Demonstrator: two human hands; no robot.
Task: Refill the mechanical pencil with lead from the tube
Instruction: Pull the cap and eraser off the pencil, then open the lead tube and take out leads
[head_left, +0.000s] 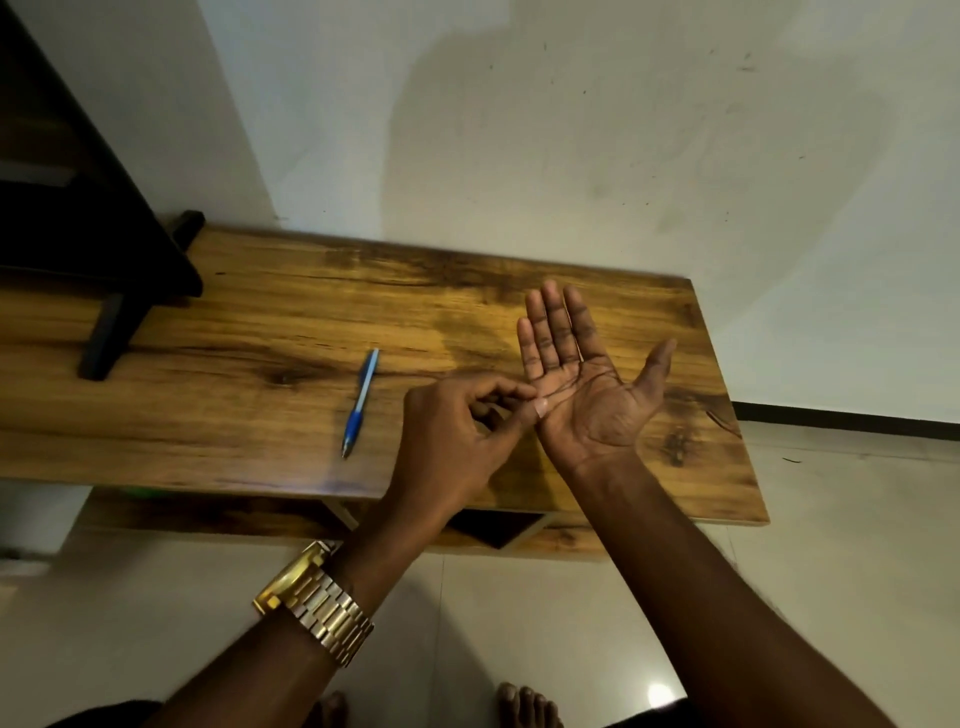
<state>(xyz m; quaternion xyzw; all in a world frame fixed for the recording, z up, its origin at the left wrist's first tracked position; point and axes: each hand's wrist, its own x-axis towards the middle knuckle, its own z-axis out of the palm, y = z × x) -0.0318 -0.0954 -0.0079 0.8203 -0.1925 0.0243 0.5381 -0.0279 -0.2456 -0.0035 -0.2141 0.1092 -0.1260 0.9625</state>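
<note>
A blue mechanical pencil (360, 402) lies on the wooden table (249, 332), tip toward me, left of both hands. My right hand (587, 384) is held flat and palm up over the table's right part, fingers spread. My left hand (457, 441) reaches across to it. Its thumb and forefinger are pinched together at the inner edge of the right palm, on what looks like a thin dark stick of lead (558, 387) lying across the palm. The lead is very fine and hard to make out. No lead tube is in view.
A black stand (104, 270) occupies the table's far left corner. A white wall rises behind the table, and a lower shelf (493, 530) shows under its front edge. Pale floor tiles and my bare feet (524, 706) are below. A gold watch (317, 597) is on my left wrist.
</note>
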